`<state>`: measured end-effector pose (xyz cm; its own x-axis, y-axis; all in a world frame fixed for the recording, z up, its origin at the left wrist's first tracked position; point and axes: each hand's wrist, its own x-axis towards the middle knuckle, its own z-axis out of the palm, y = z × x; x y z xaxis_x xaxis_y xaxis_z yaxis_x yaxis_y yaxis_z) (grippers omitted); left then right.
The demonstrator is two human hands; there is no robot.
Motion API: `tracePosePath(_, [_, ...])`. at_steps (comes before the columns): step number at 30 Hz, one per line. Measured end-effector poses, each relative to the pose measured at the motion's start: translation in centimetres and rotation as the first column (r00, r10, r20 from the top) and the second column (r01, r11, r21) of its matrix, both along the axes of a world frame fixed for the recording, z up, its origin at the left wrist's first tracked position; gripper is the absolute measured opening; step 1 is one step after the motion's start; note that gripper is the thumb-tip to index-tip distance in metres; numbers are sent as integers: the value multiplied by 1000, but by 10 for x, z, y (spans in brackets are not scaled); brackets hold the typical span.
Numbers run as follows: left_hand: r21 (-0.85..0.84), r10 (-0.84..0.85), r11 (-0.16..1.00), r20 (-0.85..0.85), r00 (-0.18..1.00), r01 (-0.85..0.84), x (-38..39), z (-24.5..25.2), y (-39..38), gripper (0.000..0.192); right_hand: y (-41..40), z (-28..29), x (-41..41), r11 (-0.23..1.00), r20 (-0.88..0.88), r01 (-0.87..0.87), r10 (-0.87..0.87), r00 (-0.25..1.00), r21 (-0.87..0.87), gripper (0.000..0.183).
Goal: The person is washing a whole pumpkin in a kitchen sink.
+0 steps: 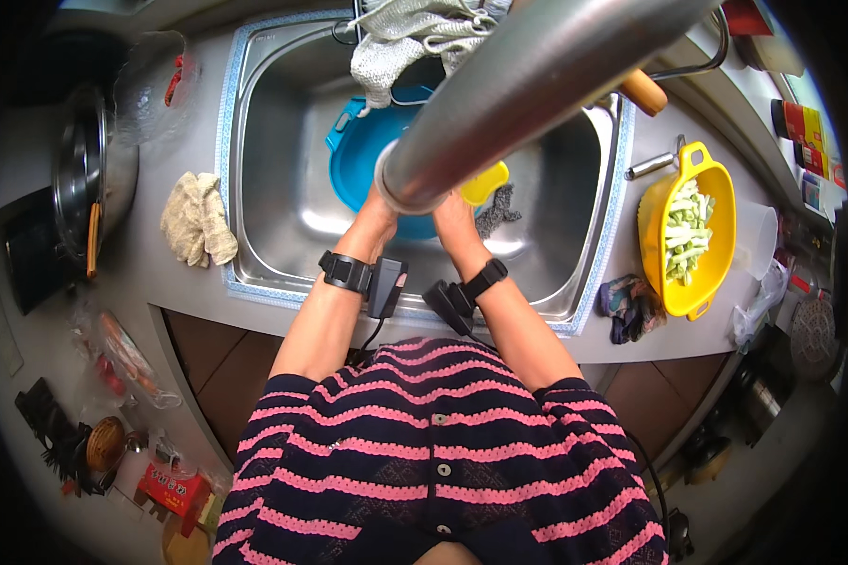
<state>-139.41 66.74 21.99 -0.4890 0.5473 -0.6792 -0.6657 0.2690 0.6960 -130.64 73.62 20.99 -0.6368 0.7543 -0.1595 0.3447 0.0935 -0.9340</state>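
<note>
A blue plastic basin (364, 159) sits in the stainless steel sink (283, 141). My left hand (381, 209) and my right hand (454, 210) reach over its near part, and a thick metal pipe hides most of their fingers. Whether either hand holds anything cannot be seen. A yellow plastic thing (486, 183) shows just beyond my right hand, with a dark grey mesh scrubber (498, 212) beside it. Both wrists wear black straps with small devices. On the counter to the right, a yellow colander (650, 240) holds cut pale green vegetable pieces (687, 233).
The metal pipe (537, 92) crosses above the sink from the upper right. Light cloths (396, 56) hang at the sink's back edge. A beige cloth (198, 220) lies left of the sink, near a lidded pan (85, 183). A peeler-like metal tool (651, 166) and a patterned cloth (629, 307) lie right.
</note>
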Motion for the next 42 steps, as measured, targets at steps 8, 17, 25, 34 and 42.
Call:
tracePosePath(8, [180, 211, 931, 443, 871, -317, -18, 11, -13, 41, 28, 9, 16, 948, -10, 107, -115, 993, -301, 47])
tracePosePath(17, [94, 167, 980, 72, 983, -174, -11, 7, -6, 38, 6, -12, -2, 594, -164, 123, -405, 900, -795, 54])
tracePosePath(25, [24, 328, 931, 384, 863, -365, -3, -15, -25, 29, 51, 9, 43, 997, -49, 72, -72, 996, -5, 29])
tracePosePath(34, [84, 168, 969, 459, 873, -231, 15, -69, -47, 44, 42, -39, 78, 755, 878, -632, 173, 446, 172, 48])
tracePosePath(42, [145, 154, 954, 517, 842, -264, 25, -32, -38, 36, 69, -93, 93, 903, 870, -428, 246, 427, -46, 44])
